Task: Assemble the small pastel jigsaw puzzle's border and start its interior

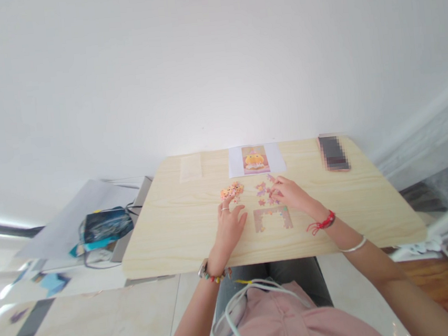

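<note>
My left hand (231,224) rests on the table with its fingers apart, the fingertips at the near edge of a heap of orange and pink jigsaw puzzle pieces (232,190). To the right, my right hand (291,194) reaches over a looser group of purple and pink puzzle pieces (261,190). Its fingers are drawn together at a purple puzzle piece (271,177) and partly cover others. Nearer to me lies a joined part of the puzzle border (258,223), its top row with two short sides and an open middle.
A printed sheet (255,159) with an orange figure lies at the table's back, near the wall. Left of it is a pale translucent sheet or bag (190,167). A phone (333,153) lies at the back right. Bags and cables (106,227) are left of the wooden table (166,221).
</note>
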`<state>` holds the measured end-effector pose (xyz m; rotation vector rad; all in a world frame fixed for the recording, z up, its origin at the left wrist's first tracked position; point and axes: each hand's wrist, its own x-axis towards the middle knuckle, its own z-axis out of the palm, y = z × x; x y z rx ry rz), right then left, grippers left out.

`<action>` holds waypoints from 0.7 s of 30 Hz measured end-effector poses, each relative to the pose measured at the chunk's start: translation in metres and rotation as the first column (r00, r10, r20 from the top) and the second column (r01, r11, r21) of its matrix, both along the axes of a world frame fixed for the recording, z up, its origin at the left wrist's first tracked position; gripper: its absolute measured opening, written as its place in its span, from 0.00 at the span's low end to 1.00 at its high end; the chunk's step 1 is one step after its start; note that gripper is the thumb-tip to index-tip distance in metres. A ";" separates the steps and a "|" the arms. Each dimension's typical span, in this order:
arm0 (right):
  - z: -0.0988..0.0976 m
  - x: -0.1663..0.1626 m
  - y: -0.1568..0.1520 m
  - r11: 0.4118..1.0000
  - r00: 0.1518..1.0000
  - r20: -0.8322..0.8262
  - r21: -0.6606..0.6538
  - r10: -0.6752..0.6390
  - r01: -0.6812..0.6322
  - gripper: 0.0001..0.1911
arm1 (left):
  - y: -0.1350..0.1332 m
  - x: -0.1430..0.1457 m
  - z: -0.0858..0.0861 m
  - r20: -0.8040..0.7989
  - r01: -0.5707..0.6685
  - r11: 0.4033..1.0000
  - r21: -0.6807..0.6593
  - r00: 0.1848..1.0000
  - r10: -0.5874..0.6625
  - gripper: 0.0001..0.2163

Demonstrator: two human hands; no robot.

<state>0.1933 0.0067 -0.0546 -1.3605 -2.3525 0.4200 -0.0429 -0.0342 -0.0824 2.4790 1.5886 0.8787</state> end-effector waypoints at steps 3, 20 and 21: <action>0.001 -0.004 -0.002 1.000 0.997 0.069 -0.010 -0.019 0.020 0.05 | 0.000 0.000 0.002 -0.012 0.005 1.000 0.002 1.000 -0.005 0.06; 0.007 -0.021 -0.023 0.987 0.974 0.218 0.132 0.066 -0.096 0.08 | -0.012 0.003 0.007 0.002 0.006 0.999 -0.043 1.000 -0.006 0.07; 0.006 -0.024 -0.023 0.986 0.972 0.227 0.133 0.065 -0.097 0.08 | -0.012 0.004 0.007 0.004 0.008 0.999 -0.042 1.000 -0.008 0.07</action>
